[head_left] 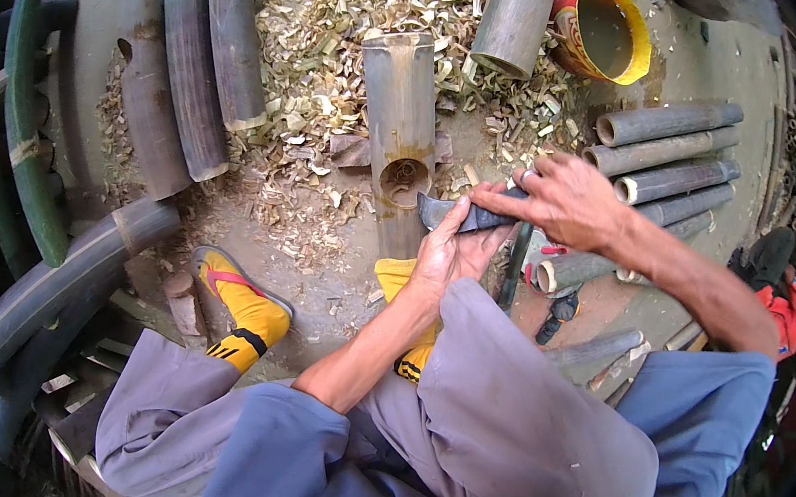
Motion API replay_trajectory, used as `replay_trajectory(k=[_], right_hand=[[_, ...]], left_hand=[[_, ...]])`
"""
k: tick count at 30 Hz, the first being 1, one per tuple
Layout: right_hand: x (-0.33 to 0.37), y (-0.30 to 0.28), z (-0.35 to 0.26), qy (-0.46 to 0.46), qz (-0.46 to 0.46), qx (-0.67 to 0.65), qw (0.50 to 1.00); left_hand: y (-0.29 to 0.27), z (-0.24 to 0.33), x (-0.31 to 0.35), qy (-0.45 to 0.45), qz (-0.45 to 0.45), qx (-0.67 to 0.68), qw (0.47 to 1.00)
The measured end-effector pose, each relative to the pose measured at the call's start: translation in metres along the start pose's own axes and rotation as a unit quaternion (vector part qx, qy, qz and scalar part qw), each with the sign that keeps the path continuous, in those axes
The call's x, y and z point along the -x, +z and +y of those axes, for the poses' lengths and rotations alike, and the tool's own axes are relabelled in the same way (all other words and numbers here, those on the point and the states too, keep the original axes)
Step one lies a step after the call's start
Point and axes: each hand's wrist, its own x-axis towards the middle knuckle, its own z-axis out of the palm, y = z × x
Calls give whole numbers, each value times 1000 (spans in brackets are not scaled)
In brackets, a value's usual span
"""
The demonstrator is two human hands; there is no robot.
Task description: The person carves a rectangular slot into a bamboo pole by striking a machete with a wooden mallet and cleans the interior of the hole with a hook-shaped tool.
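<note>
My left hand (446,256) is closed around a dark tool with a curved, pointed tip (432,211), its thumb lying along the top. My right hand (563,203), with a ring on one finger, bends over the tool's other end. Its forefinger presses along the tool and the other fingers curl in. Just beyond the tip, a thick grey bamboo tube (399,89) lies pointing away from me, with a round hole (405,181) cut in its upper side and damp patches around it. Fingers hide part of the tool.
Bamboo shavings (321,56) cover the ground. A yellow-rimmed bucket of murky liquid (607,36) stands beyond, beside another thick tube (514,23). Several thinner tubes (668,122) lie at right. Curved bamboo lengths (195,53) crowd the left. My sandalled foot (251,306) is near left.
</note>
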Motion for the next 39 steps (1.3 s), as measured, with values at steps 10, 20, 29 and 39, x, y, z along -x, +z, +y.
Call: replay_trajectory(k=[10, 20, 29, 39], right_hand=[[-13, 17, -25, 96, -111, -329, 933], [-54, 63, -162, 277, 206, -650, 678], [-25, -9, 9, 7, -93, -138, 986], [-19, 60, -80, 139, 70, -598, 786]], left_hand=[[16, 36, 20, -76, 175, -190, 963], [16, 102, 25, -230, 242, -537, 775], [11, 15, 7, -26, 39, -1, 999], [20, 63, 25, -163, 200, -377, 890]])
